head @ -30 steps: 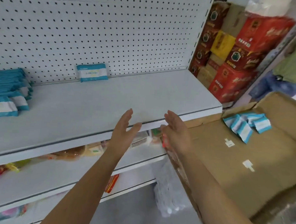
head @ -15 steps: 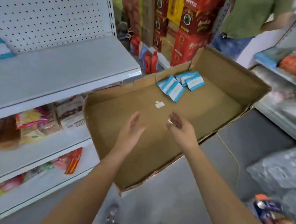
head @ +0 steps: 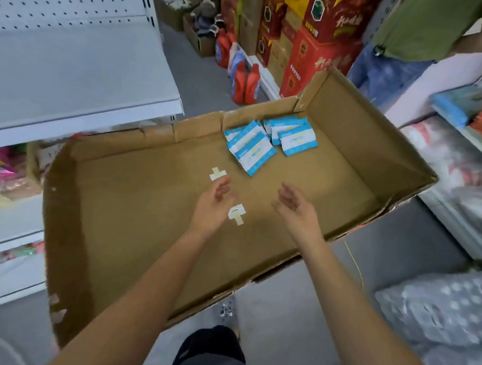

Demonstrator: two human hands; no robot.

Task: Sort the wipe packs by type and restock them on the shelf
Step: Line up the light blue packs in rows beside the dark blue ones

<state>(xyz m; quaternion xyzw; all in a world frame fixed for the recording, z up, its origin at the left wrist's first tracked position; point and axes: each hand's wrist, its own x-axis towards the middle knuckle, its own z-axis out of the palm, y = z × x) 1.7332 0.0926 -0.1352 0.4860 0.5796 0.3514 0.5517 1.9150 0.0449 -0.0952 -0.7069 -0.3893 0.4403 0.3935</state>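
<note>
Our left hand (head: 212,206) and right hand (head: 297,210) hang over the middle of the cardboard box (head: 134,232), fingers loose and apart, palms turned toward each other, holding nothing. The wipe packs (head: 252,151) lie in the box's far corner, beyond our fingertips. They form a small overlapping heap of flat rectangles, white-faced with blue bands at the ends. We judge them light and soft, thin glossy film over a pliant filling, so they should flex and slide on one another rather than stay squared. The film looks slick, and a pinch on a crimped end may slip. We would rather close thumb and fingers across the flat faces, or gather several between both palms. From here they look like one kind, though the print is too small to read. The box is plain brown corrugated card, matte, its walls low and creased, with two pale tape patches (head: 236,214) on its floor. The shelf (head: 72,75), smooth grey-white metal, stands just beside the box's left wall.
</note>
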